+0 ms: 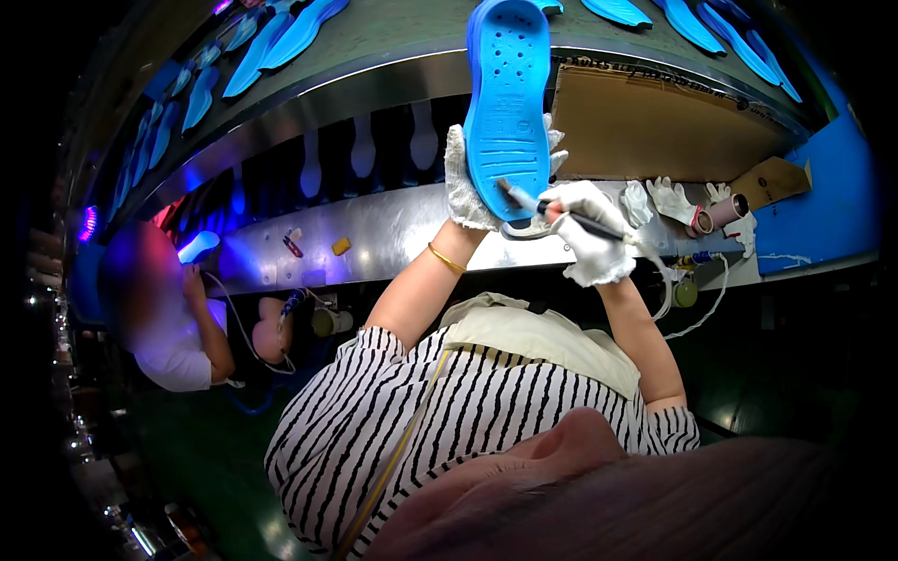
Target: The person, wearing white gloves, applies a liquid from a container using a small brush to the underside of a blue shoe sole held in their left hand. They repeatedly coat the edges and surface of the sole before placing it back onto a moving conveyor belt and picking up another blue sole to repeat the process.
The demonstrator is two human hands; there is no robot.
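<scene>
My left hand, in a white knit glove, grips a bright blue shoe sole around its lower end. The palm lies along its left edge, and fingertips show past the right edge. The sole stands tilted up, its face with small holes and ridges toward me. A brush with a dark handle is held in my right hand, also white-gloved with a bare fingertip showing. Its bristles are at the sole's lower end, apparently touching it. A pale tube hangs from near the brush handle.
Ahead, a belt carries several blue soles. A cardboard sheet leans beneath it. Spare gloves and a thread spool lie to the right on the metal ledge. At left, another person handles a sole.
</scene>
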